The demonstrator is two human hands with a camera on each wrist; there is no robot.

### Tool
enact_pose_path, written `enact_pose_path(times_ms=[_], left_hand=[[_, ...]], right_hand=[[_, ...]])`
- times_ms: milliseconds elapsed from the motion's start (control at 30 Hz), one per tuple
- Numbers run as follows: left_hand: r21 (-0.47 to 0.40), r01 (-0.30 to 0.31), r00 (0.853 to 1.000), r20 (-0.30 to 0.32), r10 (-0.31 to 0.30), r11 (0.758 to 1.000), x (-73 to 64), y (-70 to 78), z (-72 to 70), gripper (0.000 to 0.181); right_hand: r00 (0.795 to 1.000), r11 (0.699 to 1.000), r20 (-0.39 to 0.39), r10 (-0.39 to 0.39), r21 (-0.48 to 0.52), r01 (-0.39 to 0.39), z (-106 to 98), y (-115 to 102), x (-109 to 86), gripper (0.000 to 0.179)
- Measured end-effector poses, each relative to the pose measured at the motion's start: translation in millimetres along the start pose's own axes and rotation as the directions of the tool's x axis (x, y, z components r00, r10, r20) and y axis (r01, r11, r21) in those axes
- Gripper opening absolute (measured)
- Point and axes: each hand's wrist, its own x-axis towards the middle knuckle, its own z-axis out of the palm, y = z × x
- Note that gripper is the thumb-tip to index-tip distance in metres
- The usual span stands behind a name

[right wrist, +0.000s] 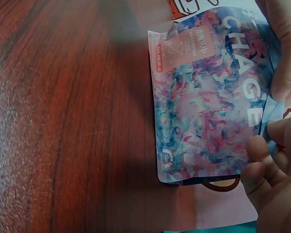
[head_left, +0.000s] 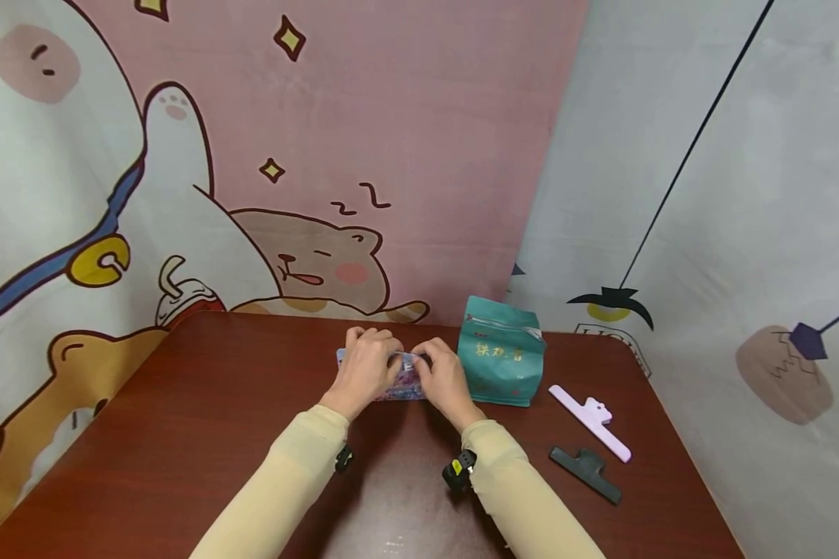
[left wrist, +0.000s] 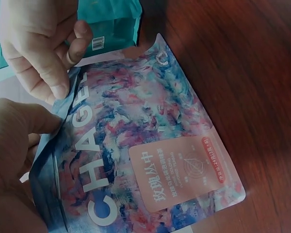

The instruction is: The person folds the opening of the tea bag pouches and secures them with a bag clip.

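Both hands are at the top edge of a pouch [left wrist: 145, 107] with a blue, pink and purple paint-like print and large white letters. It stands on the table, leaning slightly. My left hand [head_left: 369, 365] pinches the folded upper edge between thumb and fingers. Beside it, my right hand [head_left: 445, 378] pinches the same edge, the two thumbs close together on the near face. In the right wrist view the pouch front [right wrist: 199, 111] shows a pink label at its lower corner. Part of the top edge is hidden behind the fingers.
A teal pouch [head_left: 499, 365] with gold characters stands just right of my right hand. Farther right lie a lilac sealing clip [head_left: 587, 421] and a black sealing clip [head_left: 586, 472] on the red-brown table [head_left: 252, 435]. A cartoon-printed cloth [head_left: 419, 155] hangs behind the table.
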Motion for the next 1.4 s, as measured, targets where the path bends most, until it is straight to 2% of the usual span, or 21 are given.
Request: enact_pose_path(times_ms=[233, 733, 1133, 1400], left_hand=[[0.047, -0.001, 1.0, -0.002, 0.001, 0.999, 2.4, 4.1, 3.1, 0.004], [0.039, -0.016, 0.999, -0.027, 0.017, 0.999, 3.5, 4.6, 7.8, 0.014], [-0.032, 0.064, 0.997, 0.041, -0.063, 0.997, 3.1, 6.4, -2.9, 0.005], [-0.078, 0.123, 0.991, 0.07, -0.118, 0.989, 1.0, 0.5, -10.8, 0.005]], right_hand=[[0.998, 0.999, -0.056, -0.029, -0.021, 0.028, -0.2, 3.1, -0.9, 0.004], [0.998, 1.0, -0.065, -0.01, -0.017, 0.008, 1.7, 3.4, -2.1, 0.004], [0.999, 1.0, -0.034, 0.005, -0.03, -0.006, 1.8, 1.9, -1.2, 0.005], [1.0, 0.999, -0.024, -0.001, -0.042, 0.0, 1.2, 2.1, -1.7, 0.005]])
